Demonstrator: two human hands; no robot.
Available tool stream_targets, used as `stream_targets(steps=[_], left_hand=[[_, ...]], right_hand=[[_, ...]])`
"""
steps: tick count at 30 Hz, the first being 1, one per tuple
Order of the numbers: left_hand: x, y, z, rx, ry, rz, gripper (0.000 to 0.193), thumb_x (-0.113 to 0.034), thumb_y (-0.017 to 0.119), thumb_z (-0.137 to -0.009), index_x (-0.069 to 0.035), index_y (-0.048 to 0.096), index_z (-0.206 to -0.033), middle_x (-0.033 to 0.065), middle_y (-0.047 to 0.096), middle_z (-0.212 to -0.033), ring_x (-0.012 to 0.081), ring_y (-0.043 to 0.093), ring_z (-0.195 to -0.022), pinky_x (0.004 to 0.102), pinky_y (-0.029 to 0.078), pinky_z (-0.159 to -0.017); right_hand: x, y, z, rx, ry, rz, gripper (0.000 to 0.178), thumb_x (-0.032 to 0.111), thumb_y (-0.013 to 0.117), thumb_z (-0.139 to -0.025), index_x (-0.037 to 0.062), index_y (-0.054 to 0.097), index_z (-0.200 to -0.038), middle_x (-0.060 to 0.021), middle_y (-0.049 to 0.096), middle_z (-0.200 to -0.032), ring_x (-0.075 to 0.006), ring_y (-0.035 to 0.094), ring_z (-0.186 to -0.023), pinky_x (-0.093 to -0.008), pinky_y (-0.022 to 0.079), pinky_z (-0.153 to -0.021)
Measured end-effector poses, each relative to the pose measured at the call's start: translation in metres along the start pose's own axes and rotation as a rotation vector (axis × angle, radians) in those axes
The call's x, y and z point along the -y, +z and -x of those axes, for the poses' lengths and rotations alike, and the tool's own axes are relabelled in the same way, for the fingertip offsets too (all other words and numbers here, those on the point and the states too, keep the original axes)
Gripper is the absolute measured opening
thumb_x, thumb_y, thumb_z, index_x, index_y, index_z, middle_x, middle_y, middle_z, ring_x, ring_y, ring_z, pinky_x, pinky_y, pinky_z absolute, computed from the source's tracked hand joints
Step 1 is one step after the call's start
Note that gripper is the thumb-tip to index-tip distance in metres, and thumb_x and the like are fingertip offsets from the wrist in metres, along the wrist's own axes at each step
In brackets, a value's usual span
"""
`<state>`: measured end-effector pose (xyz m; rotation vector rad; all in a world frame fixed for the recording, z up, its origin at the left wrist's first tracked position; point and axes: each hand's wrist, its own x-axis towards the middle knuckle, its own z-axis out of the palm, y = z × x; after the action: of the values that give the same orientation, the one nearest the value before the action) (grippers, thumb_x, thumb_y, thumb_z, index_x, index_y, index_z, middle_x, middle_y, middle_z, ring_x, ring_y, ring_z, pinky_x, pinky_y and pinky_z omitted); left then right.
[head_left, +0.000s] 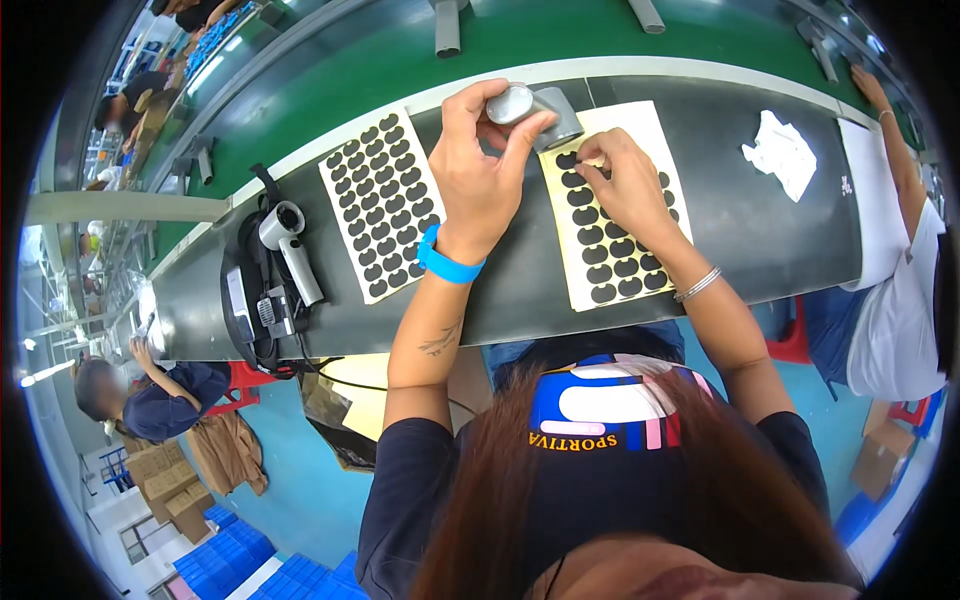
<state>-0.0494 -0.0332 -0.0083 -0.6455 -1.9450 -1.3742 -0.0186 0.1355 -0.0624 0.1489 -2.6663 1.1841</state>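
My left hand [478,160] is closed around a grey hair dryer [560,120], raised above the far edge of the bench. A pale oval face [510,104] on the dryer turns up between thumb and fingers. Just right of it, my right hand [628,185] has thumb and forefinger pinched at a black sticker [567,160] in the top corner of a yellow-backed sticker sheet [640,120]. That hand covers part of the sheet. A second sheet of black stickers [385,205] lies left of my left forearm.
Another grey hair dryer [292,255] rests by a black strap and cable [245,300] on the left. Crumpled white paper [780,155] lies on the right. Beyond the bench, a green conveyor [540,40] carries grey parts. Co-workers sit at both sides; one arm [900,165] reaches toward the conveyor.
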Motion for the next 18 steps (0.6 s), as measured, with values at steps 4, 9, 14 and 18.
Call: stream_targets(steps=[4, 9, 14, 18], left_hand=[[0.003, 0.003, 0.000, -0.005, -0.026, -0.007, 0.042, -0.009, 0.080, -0.074, 0.002, 0.055, -0.107, 0.0110, 0.062, -0.093, 0.0154, 0.062, -0.063, 0.0239, 0.050, -0.054], [0.000, 0.002, -0.004, 0.008, -0.103, 0.064, 0.041, -0.005, 0.078, -0.075, 0.003, 0.052, -0.105, 0.0117, 0.066, -0.093, 0.0137, 0.065, -0.068, 0.0215, 0.051, -0.056], [-0.014, 0.001, -0.004, 0.046, -0.342, 0.319, 0.037, 0.001, 0.070, -0.080, 0.003, 0.048, -0.110, 0.0175, 0.064, -0.106, 0.0160, 0.066, -0.074, 0.0239, 0.054, -0.061], [-0.026, 0.002, 0.002, 0.120, -0.464, 0.550, 0.037, 0.002, 0.067, -0.083, 0.004, 0.048, -0.115, 0.0168, 0.062, -0.112, 0.0145, 0.066, -0.078, 0.0233, 0.055, -0.065]], right_hand=[[0.001, 0.004, 0.000, -0.053, 0.009, 0.010, 0.013, 0.006, 0.066, -0.080, 0.0020, 0.062, -0.091, -0.0102, 0.059, -0.091, -0.0260, 0.060, -0.082, -0.0357, 0.048, -0.073], [-0.004, 0.007, 0.001, -0.037, -0.010, 0.001, 0.010, 0.004, 0.064, -0.082, 0.0012, 0.060, -0.090, -0.0104, 0.058, -0.089, -0.0254, 0.059, -0.082, -0.0344, 0.048, -0.074], [-0.007, -0.004, 0.002, 0.055, 0.062, -0.247, 0.005, 0.002, 0.060, -0.086, 0.0014, 0.056, -0.090, -0.0053, 0.056, -0.087, -0.0148, 0.056, -0.081, -0.0269, 0.045, -0.074], [0.000, -0.037, 0.006, 0.047, 0.068, -0.704, 0.010, 0.000, 0.058, -0.089, 0.0023, 0.052, -0.097, 0.0003, 0.054, -0.089, -0.0071, 0.051, -0.085, -0.0227, 0.042, -0.078]])
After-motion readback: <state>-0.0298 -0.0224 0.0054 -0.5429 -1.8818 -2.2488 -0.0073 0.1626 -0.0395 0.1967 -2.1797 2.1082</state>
